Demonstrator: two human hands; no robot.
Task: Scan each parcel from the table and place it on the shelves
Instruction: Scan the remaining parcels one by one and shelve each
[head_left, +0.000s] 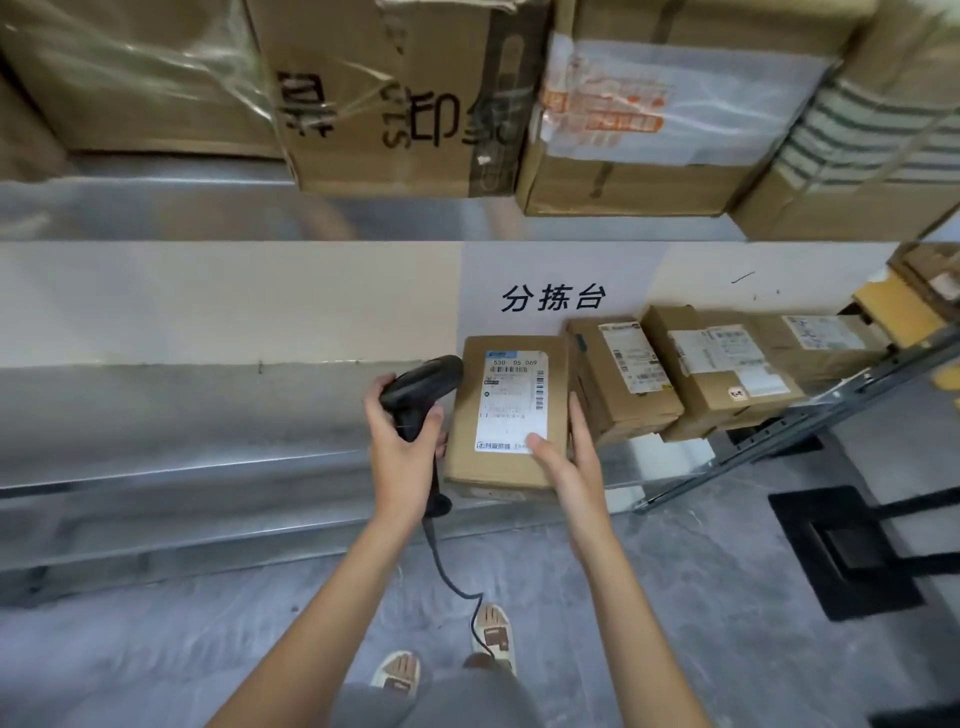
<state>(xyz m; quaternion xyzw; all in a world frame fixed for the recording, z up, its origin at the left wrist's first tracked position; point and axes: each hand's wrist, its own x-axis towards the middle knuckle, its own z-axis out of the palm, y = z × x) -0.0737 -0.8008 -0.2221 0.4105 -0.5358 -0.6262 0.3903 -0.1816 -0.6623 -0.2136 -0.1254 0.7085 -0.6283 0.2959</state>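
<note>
While the long metal shelf (156, 467) at the left runs bare along its front edge and leaves wide room beside us, our left hand (402, 447) curls its fingers round the handle of the black scanner (423, 387), whose head points right at the parcel (506, 415). The scanner's cable (447, 577) drops from the handle base and loops down toward our shoes on the grey floor (182, 649). Just beside the scanner, the parcel is held up with its white label (514, 400) facing us; our right hand (566, 457) grips it at the near right corner, thumb pressed on the label's lower edge and fingers along the right side. We cannot tell whether its base touches the shelf. Close to its right edge stands a row of labelled boxes (696, 364) on the shelf, tilted and touching one another, reaching the dark rack frame (810, 415). Above, big cartons (395, 93) overhang the upper shelf edge. A white wall sign (553, 299) sits behind.
</note>
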